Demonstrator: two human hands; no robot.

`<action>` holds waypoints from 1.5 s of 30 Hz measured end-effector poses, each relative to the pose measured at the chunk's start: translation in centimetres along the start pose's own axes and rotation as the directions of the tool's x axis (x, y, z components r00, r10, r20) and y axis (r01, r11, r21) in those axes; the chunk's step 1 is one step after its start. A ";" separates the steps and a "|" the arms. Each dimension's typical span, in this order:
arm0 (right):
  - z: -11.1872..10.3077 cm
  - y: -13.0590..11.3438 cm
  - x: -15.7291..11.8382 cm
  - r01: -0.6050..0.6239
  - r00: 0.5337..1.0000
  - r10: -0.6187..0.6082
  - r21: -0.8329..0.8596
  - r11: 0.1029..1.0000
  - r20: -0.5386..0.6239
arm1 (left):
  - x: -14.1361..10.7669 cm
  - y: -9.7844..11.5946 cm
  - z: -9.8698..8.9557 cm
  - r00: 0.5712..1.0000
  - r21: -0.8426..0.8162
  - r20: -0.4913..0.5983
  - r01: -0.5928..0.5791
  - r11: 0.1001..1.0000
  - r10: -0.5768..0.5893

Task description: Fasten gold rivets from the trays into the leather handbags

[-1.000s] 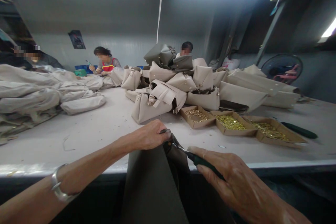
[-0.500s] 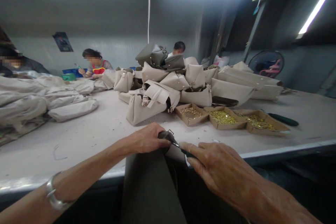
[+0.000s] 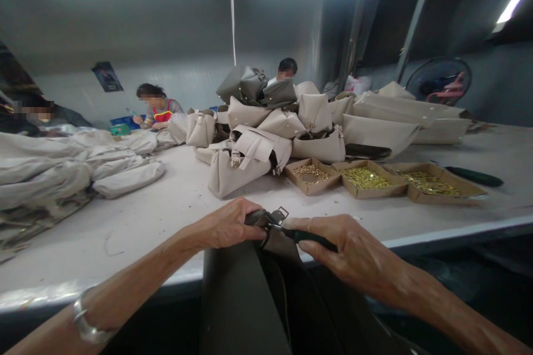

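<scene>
In the head view a dark grey-brown handbag point(image 3: 233, 294) stands upright below me, in front of the table edge. My left hand point(image 3: 233, 223) is closed, pinching the bag's top near a strap end with a small metal buckle point(image 3: 281, 214). A screwdriver point(image 3: 312, 237) with a dark green handle is gripped in my right hand point(image 3: 343, 244), its metal tip pointing left against the strap just below the buckle. Exactly what the tip touches is too small to make out.
Beige and dark handbags point(image 3: 250, 161) are heaped mid-table. To their right sit three cardboard trays point(image 3: 353, 191) of small gold-coloured metal parts, beside a dark green elongated object point(image 3: 474, 176). Pale cloth bundles point(image 3: 129, 177) lie left. Several people point(image 3: 160, 111) sit across the table.
My right hand has turned and shifted right, so more of the screwdriver's handle shows. The buckle stands slightly farther right. The whole view has tilted a little.
</scene>
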State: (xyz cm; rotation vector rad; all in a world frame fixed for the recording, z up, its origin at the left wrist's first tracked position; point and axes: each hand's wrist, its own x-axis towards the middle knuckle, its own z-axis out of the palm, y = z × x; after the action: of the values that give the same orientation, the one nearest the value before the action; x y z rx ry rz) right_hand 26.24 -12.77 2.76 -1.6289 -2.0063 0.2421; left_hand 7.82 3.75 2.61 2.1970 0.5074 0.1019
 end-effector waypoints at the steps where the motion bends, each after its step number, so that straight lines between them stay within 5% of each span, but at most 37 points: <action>1: -0.2 0.0 0.2 -0.026 1.000 0.025 0.106 0.994 0.011 | -0.1 -0.1 0.0 1.000 -0.003 -0.009 -0.001 1.000 0.001; 6: -1.5 -0.4 1.3 -0.310 0.941 0.184 0.507 0.805 0.284 | -0.6 0.5 0.3 0.997 0.081 -0.074 0.023 0.996 -0.017; 10: -1.9 -1.1 2.2 -0.436 0.896 0.249 0.619 0.653 0.368 | -0.8 0.9 0.7 0.978 0.261 -0.207 0.084 0.962 -0.029; 12: -2.1 -1.2 2.6 -0.422 0.900 0.227 0.607 0.674 0.373 | -0.7 0.9 0.9 0.971 0.279 -0.236 0.085 0.957 -0.017; 18: -4.5 -0.5 2.7 -0.203 0.941 0.086 0.340 0.918 0.328 | -0.6 0.4 0.9 0.972 0.268 -0.235 0.057 0.962 0.007; 23: -6.7 1.8 0.8 -0.288 0.951 0.180 0.505 0.814 0.253 | -1.8 0.1 0.7 0.968 0.180 -0.249 0.002 0.984 0.044; 26: -5.6 4.5 0.3 -0.346 0.938 0.290 0.476 0.809 0.188 | -2.7 0.2 -0.1 0.953 0.180 -0.292 -0.029 0.983 0.082; 31: 0.3 8.5 1.8 -0.265 0.963 0.263 0.019 0.964 0.049 | -2.5 0.4 -3.9 0.878 0.397 -0.413 -0.064 0.915 0.241; 33: 2.9 9.5 2.9 -0.268 0.963 0.263 -0.193 0.944 -0.051 | -1.7 -0.3 -5.7 0.842 0.493 -0.422 -0.097 0.865 0.335; 37: 6.2 10.3 4.9 -0.393 0.919 0.370 -0.417 0.820 -0.139 | -0.4 -3.5 -8.1 0.851 0.586 -0.378 -0.084 0.806 0.364; 41: 5.9 9.1 6.7 -0.263 0.955 0.192 -0.343 0.902 -0.226 | -1.2 -6.5 -8.6 0.815 0.604 -0.480 0.037 0.796 0.326; 45: 4.5 5.6 9.9 -0.166 0.949 0.147 -0.044 0.985 -0.279 | -3.5 -6.4 -8.4 0.750 0.598 -0.593 0.168 0.784 0.292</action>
State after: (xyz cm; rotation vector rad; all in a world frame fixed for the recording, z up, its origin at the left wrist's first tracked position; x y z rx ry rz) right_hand 27.47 -1.16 -0.65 -1.7597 -1.6953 0.0033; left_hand 0.43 12.12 3.32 2.8131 0.9679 0.9142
